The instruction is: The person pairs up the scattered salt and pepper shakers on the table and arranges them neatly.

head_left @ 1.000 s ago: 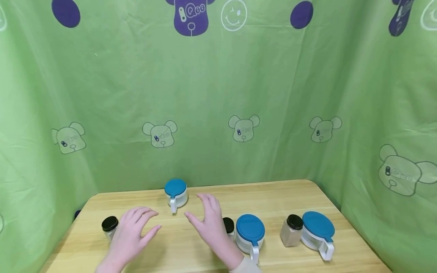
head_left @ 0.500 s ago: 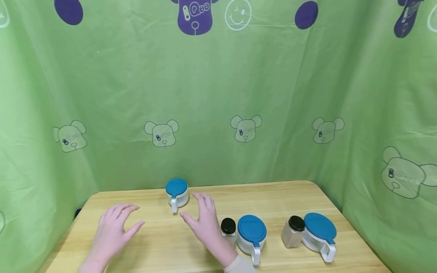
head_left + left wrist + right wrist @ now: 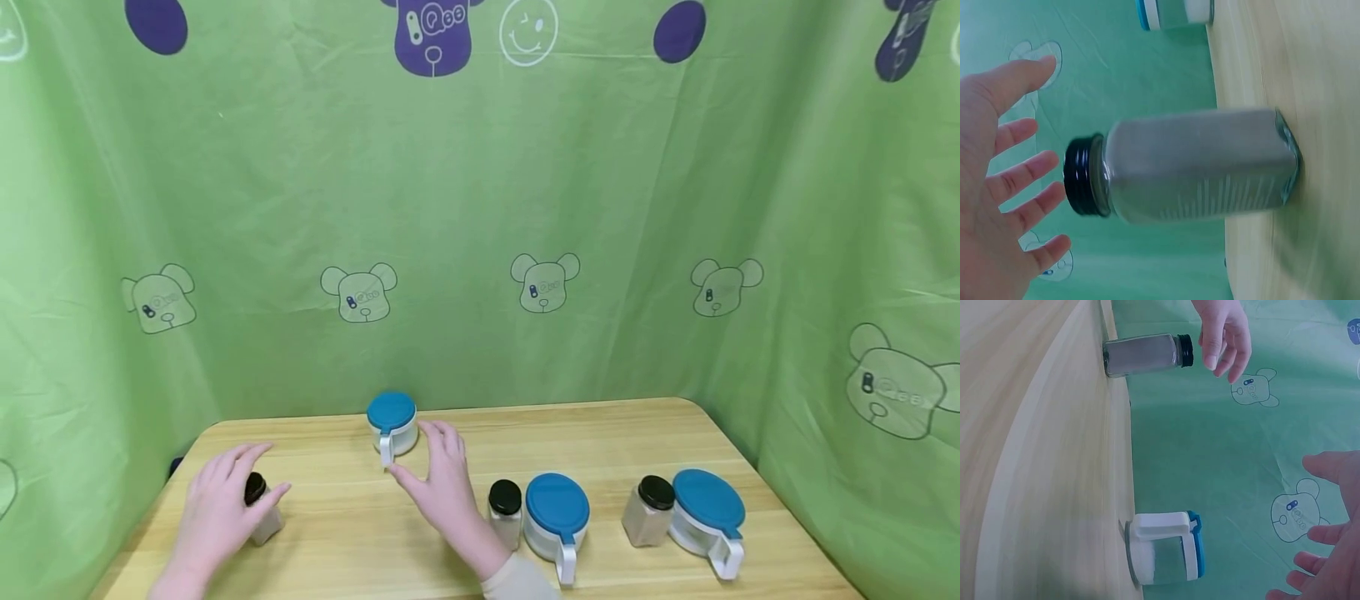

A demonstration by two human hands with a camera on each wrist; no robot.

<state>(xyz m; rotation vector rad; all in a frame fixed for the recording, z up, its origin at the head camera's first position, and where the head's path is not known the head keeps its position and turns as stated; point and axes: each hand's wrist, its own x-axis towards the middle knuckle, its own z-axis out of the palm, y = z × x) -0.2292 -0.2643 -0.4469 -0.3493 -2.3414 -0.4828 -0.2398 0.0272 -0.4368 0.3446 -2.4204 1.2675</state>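
Observation:
A glass jar with a black screw lid stands upright at the table's left, filled with pale contents. My left hand hovers beside its lid with fingers spread, fingertips right by the lid in the left wrist view. Toward the back stands a small clear pot with a blue lid and white handle, white contents low inside it. Just right of and in front of this pot is my right hand, its thumb and fingers apart around nothing. In the right wrist view its fingers are above the blue-lidded pot.
Right of my right forearm stand another black-lidded jar and a larger blue-lidded pot. Farther right is a similar pair, a jar beside a pot. A green patterned curtain surrounds the wooden table.
My left hand has moved left, and the jar that it hid now shows between its thumb and fingers. The right hand has shifted slightly left, closer to the small blue-lidded pot.

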